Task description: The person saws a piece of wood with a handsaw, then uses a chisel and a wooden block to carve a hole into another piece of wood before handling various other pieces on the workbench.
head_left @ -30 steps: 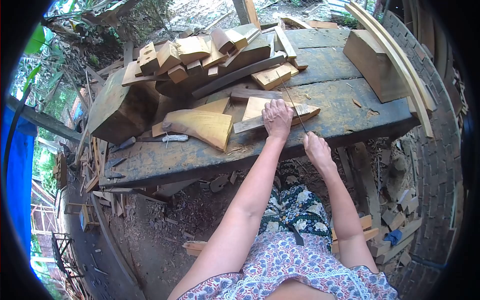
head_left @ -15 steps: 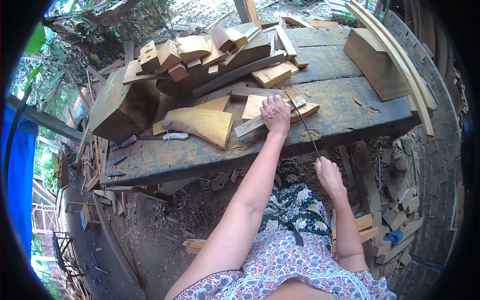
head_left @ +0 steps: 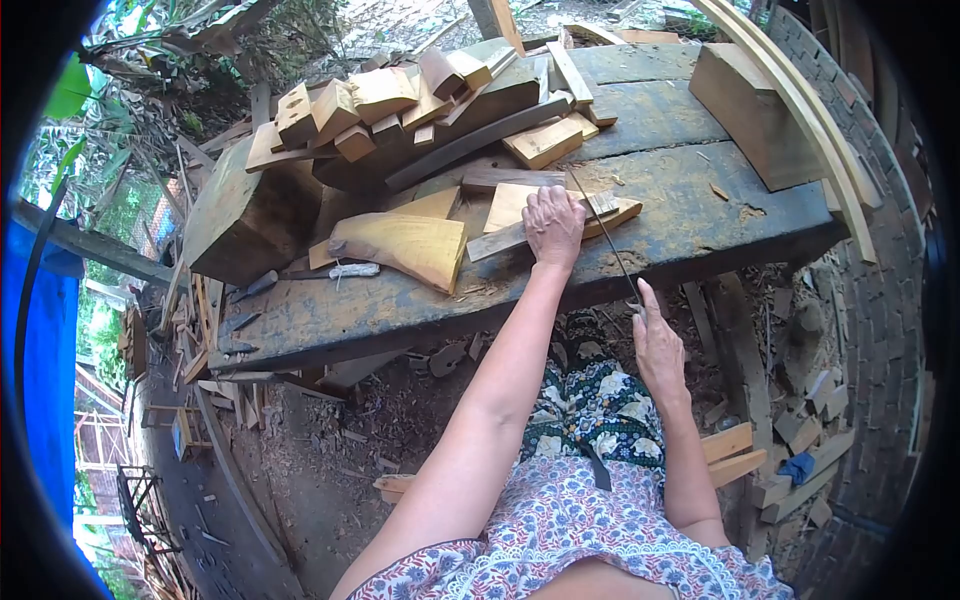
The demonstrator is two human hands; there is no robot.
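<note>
My left hand (head_left: 553, 226) presses down on a narrow grey-brown wood strip (head_left: 497, 242), which lies over a pale wedge-shaped board (head_left: 508, 207) on the workbench. A thin dark saw blade (head_left: 607, 235) slants across the strip's right end, just right of that hand. My right hand (head_left: 658, 345) holds the near end of the saw beyond the bench's front edge, its index finger stretched along the tool; the handle is hidden in the palm. Left of my left hand lies a curved yellowish board (head_left: 400, 246).
Wood blocks (head_left: 383, 95) are heaped at the back left of the workbench (head_left: 660, 190). A large block (head_left: 757, 120) and long curved strips (head_left: 800, 120) stand at the right. Offcuts (head_left: 810, 465) lie on the ground, and a blue tarp (head_left: 45, 370) hangs far left.
The index finger of my right hand has stretched out along the saw, and the hand has turned slightly. My left hand stays on the strip. The view has shifted a little.
</note>
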